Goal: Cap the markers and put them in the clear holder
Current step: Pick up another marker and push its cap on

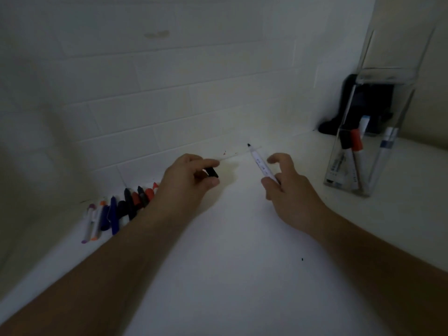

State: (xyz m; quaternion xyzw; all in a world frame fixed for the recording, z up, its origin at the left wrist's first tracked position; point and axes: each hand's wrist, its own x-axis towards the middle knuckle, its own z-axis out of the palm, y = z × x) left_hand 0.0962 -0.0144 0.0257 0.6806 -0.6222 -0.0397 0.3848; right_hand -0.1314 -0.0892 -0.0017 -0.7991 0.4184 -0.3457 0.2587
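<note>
Mid-frame over the white counter (230, 238), the right hand (288, 190) pinches an uncapped black-tipped marker (260, 163) by its rear end, forefinger lifted clear. Left hand (186, 178) has its fingertips closed on the black cap (212, 172). Misaligned, I reckon the tip could ink skin. At right, the clear holder (363, 146) contains several capped markers; loose markers (121, 209) lie at left.

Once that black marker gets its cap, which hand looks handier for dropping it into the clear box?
The right hand, probably. It already grips the uncapped marker, and the clear holder stands on its side. The left hand holds only the black cap and is farther away.
</note>
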